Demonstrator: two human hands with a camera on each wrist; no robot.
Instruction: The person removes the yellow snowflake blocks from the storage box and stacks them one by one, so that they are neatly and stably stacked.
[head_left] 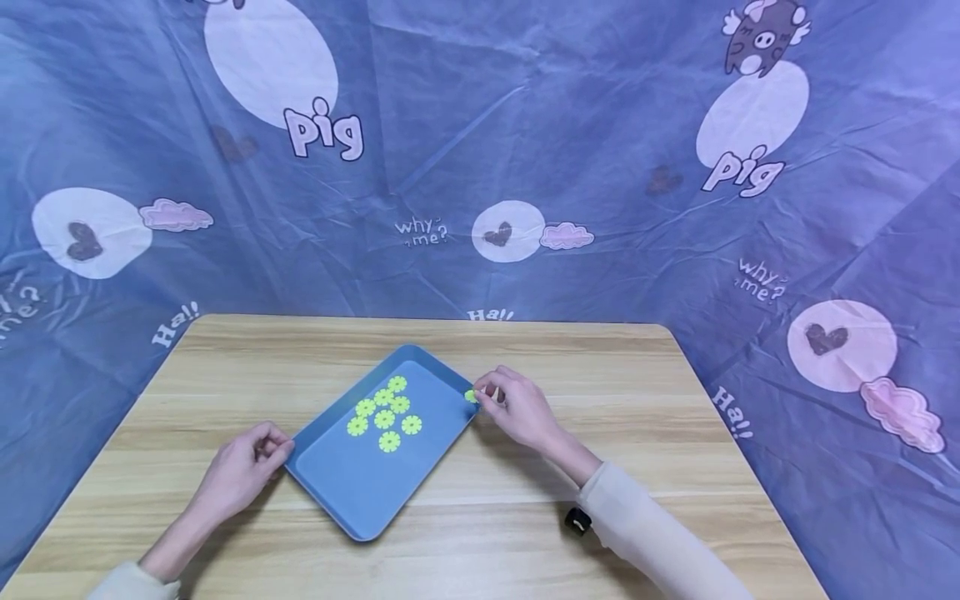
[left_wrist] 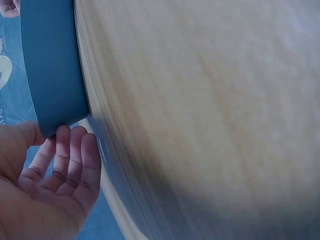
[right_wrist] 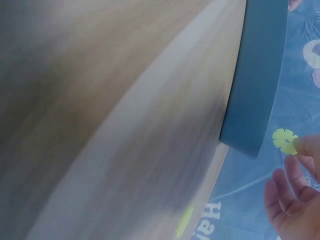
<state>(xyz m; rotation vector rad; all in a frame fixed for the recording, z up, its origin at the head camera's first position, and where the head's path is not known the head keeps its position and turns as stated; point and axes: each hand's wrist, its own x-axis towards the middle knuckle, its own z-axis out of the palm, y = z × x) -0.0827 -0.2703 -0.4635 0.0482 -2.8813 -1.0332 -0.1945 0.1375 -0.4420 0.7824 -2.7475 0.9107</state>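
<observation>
On a tabletop of pale wood-grain finish (head_left: pixel 675 467), a shallow blue rectangular tray with raised walls (head_left: pixel 360 479) is lying at a slant, its corners pointing roughly to 12, 2, 6 and 9 o'clock as seen from the head. Inside it, eight flat yellow-green flower-shaped discs with notched edges (head_left: pixel 384 418) are being held in a loose cluster, spreading from the tray's middle toward 12 o'clock.

The tray's 9 o'clock corner is being pinched by the left hand (head_left: pixel 240 467), the rim being gripped between thumb and forefinger while the other fingers are resting gently bent alongside. Near the 2 o'clock corner, one more yellow-green flower-shaped disc (right_wrist: pixel 283 140) is being grasped between the thumb and forefinger of the right hand (head_left: pixel 521 408); in the right wrist view it is being held up just beside the tray wall, the remaining fingers being loosely curled below it. In that same view, a blurred yellow-green sliver (right_wrist: pixel 185 221) is being shown on the tabletop near its edge.

A small black object (head_left: pixel 577 522) is being partly covered by the right arm's pale sleeve (head_left: pixel 652 533). Beyond the tabletop, toward 12 o'clock, a blue printed fabric backdrop (head_left: pixel 450 125) is hanging in creases.
</observation>
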